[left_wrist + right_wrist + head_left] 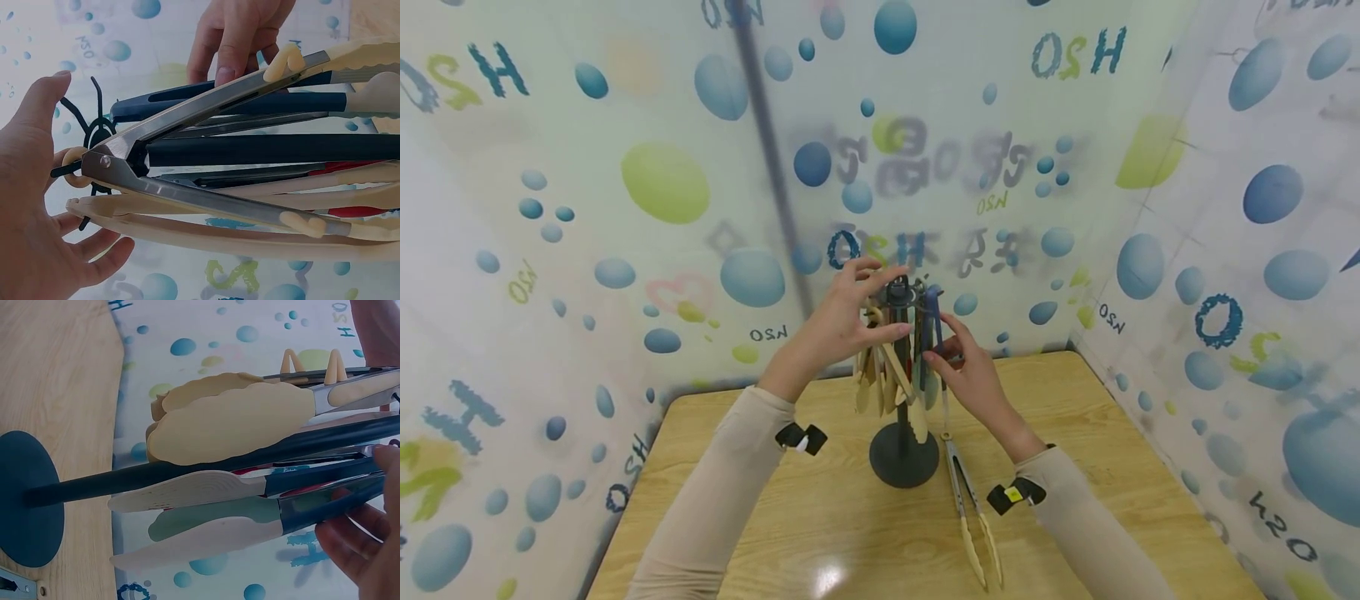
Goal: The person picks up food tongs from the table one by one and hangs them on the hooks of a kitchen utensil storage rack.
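Observation:
A dark rotating-style rack with a round base (904, 456) stands on the table, several kitchen tongs hanging from its top hooks. My left hand (842, 317) is at the top of the rack, thumb and fingers spread around the hooks (99, 134) in the left wrist view. In front of that palm hang steel tongs with beige tips (206, 103). On the other side, my right hand (976, 375) holds the blue-handled tongs (331, 506) between thumb and fingers. Their pale tips (200, 542) point down toward the base.
Steel tongs with beige tips (958, 479) lie on the wooden table (820, 517), right of the base and near the right forearm. Bubble-patterned curtains (673, 179) enclose the table at the back and sides. A black band with a small device (1015, 495) sits on the right wrist.

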The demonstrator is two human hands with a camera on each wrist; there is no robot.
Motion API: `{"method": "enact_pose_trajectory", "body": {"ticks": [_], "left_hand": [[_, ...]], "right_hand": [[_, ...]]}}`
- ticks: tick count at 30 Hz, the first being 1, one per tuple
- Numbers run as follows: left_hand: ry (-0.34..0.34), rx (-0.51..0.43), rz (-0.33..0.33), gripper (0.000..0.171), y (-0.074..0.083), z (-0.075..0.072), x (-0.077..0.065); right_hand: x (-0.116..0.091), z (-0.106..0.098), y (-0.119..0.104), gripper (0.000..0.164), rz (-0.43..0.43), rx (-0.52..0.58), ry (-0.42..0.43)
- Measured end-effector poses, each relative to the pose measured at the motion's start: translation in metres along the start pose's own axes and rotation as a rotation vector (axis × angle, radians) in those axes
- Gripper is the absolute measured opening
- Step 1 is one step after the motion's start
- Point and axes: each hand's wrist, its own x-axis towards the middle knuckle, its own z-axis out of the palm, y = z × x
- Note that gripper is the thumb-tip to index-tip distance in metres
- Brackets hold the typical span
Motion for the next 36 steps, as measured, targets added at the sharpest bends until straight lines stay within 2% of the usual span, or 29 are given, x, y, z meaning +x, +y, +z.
{"method": "enact_pose_trajectory", "body": {"ticks": [13,25,31,36], "left_hand": [[-0.026,0.063,-0.005,0.083,0.001,-0.001,-0.002],[-0.023,0.138,-0.017,0.083,0.003,-0.004,-0.003],[-0.017,0.181,-0.024,0.082,0.006,-0.006,-0.002],[-0.005,0.215,-0.030,0.078,0.009,-0.006,-0.002]], "right_hand": [[-0.002,-0.003,-0.002,0.070,0.041,-0.048,-0.075],[-0.007,-0.010,0.004,0.068,0.064,-0.042,-0.061],[-0.023,-0.011,0.023,0.065,0.144,-0.076,-0.069],[-0.051,0.000,0.046,0.064,0.255,-0.186,-0.126]]}}
